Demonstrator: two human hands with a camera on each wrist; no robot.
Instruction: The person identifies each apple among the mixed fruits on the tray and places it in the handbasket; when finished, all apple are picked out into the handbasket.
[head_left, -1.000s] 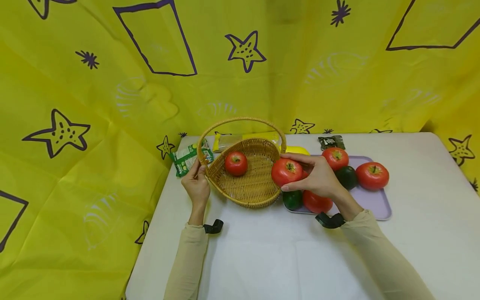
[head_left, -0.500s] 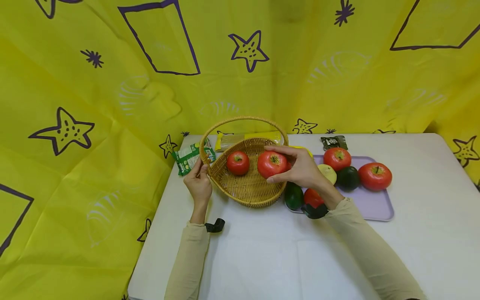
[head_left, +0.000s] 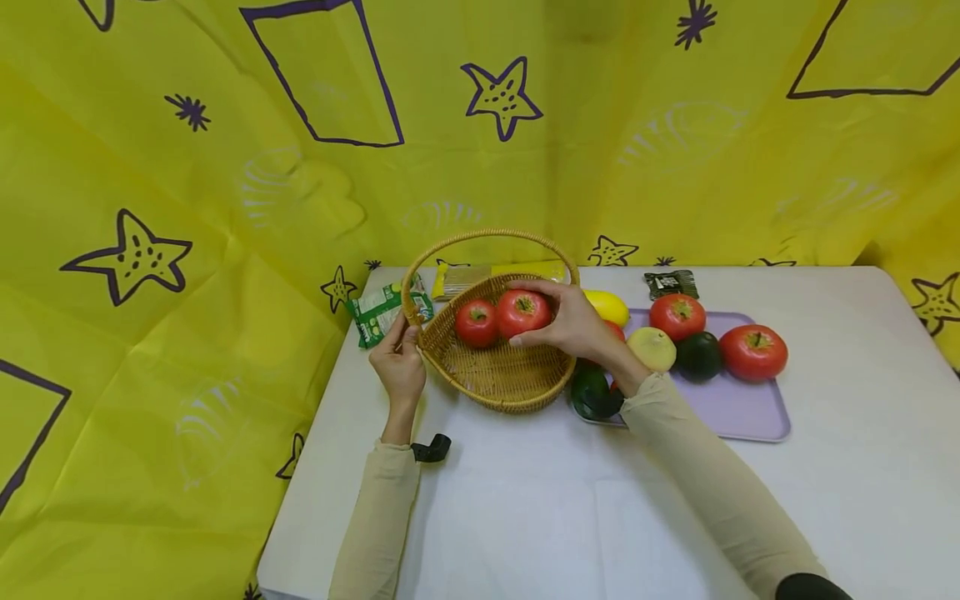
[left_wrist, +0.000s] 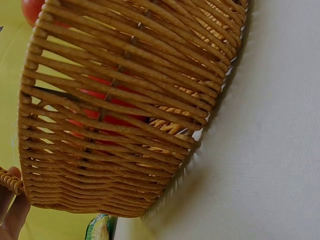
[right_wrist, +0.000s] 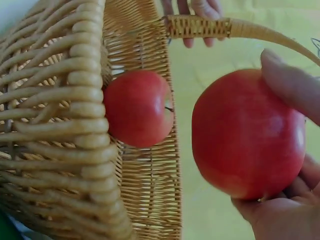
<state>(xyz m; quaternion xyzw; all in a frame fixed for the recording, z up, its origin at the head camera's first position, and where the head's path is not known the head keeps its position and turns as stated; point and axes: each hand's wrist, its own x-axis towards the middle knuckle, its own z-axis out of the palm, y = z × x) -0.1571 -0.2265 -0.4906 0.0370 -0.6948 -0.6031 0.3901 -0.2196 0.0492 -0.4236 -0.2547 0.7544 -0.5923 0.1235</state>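
Note:
A wicker basket [head_left: 510, 379] with an arched handle stands on the table, one red apple [head_left: 476, 323] inside it at the left. My left hand [head_left: 399, 367] grips the base of the handle at the basket's left end; in the left wrist view its fingers [left_wrist: 15, 215] show at the lower left. Over the basket, my right hand [head_left: 573, 325] holds a second, larger red apple [head_left: 523, 312] between thumb and fingers. In the right wrist view this held apple [right_wrist: 247, 135] is above the rim, apart from the apple [right_wrist: 140, 108] in the basket.
Right of the basket, a lilac tray [head_left: 738, 408] carries red apples [head_left: 753, 352], a pale yellow-green round fruit [head_left: 651, 348] and dark green avocado-like fruits [head_left: 699, 357]. A yellow fruit [head_left: 607, 307], a green packet [head_left: 378, 315], a noodle-like pack [head_left: 468, 282] and a dark packet [head_left: 671, 284] lie behind.
My right hand has carried the held apple leftward from the basket's right rim to over its middle, near the other apple. The left hand keeps its grip on the handle.

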